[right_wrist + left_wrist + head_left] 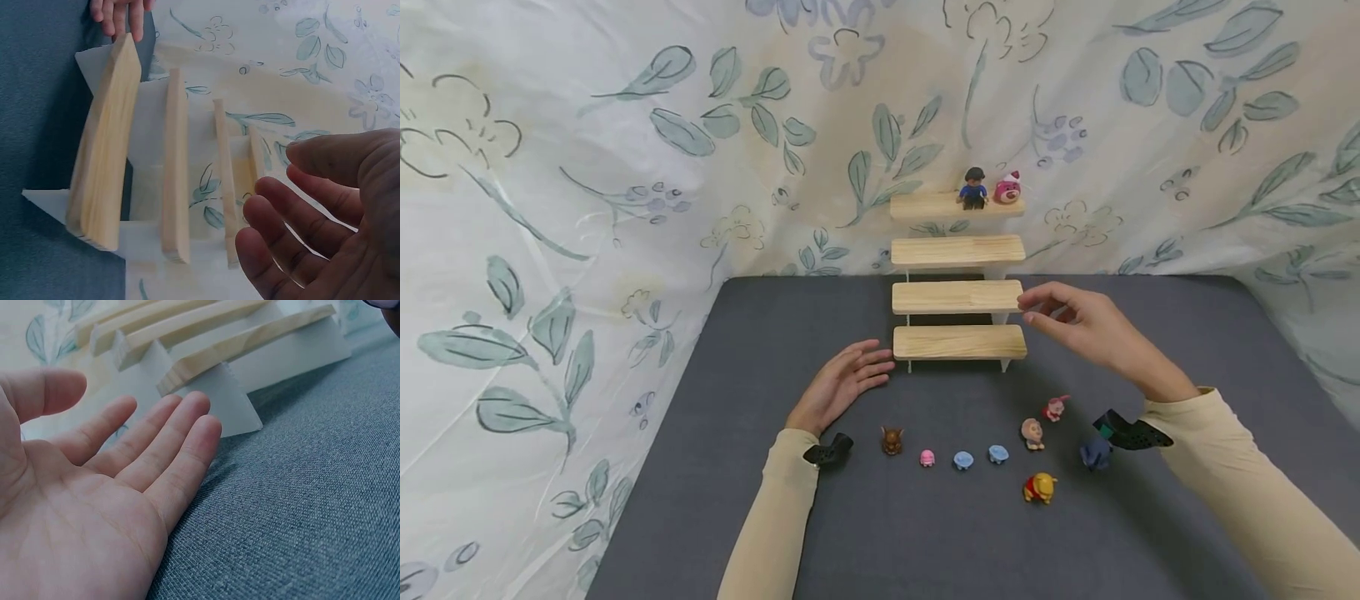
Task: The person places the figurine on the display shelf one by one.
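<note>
A stepped display shelf (958, 342) with wooden boards on white supports stands at the back of the dark table. My left hand (842, 383) is beside the lowest board's left end, fingers extended and nothing in the palm (81, 525). At the shelf's right side hovers my right hand (1078, 325), its fingers loosely bent near the second-lowest board. Nothing shows in its grasp in the right wrist view, where the fingers (300, 231) are apart from the thumb. On the top board sit a toy figure (973, 190) in blue with a dark cap and a pink bear head (1007, 189).
Small figures lie in front: a brown one (892, 441), a pink one (927, 458), two light-blue ones (963, 460), a yellow-and-red bear (1040, 488), a peach figure (1032, 434), a pink-red one (1056, 408). A dark-blue figure (1096, 452) is partly behind the right wrist camera (1131, 431). Floral cloth hangs behind.
</note>
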{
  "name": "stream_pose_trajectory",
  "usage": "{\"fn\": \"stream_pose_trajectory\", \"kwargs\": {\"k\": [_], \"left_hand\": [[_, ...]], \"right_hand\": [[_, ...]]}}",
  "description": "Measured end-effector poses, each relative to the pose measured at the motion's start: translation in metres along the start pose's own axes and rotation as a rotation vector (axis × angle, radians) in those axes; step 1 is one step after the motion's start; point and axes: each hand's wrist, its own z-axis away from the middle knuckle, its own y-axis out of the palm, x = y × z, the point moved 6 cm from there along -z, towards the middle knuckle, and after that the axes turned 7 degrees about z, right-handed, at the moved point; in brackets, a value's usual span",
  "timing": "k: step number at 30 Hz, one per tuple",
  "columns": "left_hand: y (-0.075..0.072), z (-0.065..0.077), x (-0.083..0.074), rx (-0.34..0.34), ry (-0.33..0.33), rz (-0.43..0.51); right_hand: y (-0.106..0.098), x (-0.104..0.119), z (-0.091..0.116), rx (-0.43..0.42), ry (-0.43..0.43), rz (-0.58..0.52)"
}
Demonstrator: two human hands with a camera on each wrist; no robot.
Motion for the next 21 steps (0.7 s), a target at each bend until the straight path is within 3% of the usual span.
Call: {"fn": "stream_pose_trajectory", "kwargs": {"k": [21], "left_hand": [[-0.003, -0.001, 0.0, -0.011, 0.0, -0.006]], "right_hand": [[0.017, -0.043, 0.018, 0.034, 0.104, 0.037]]}}
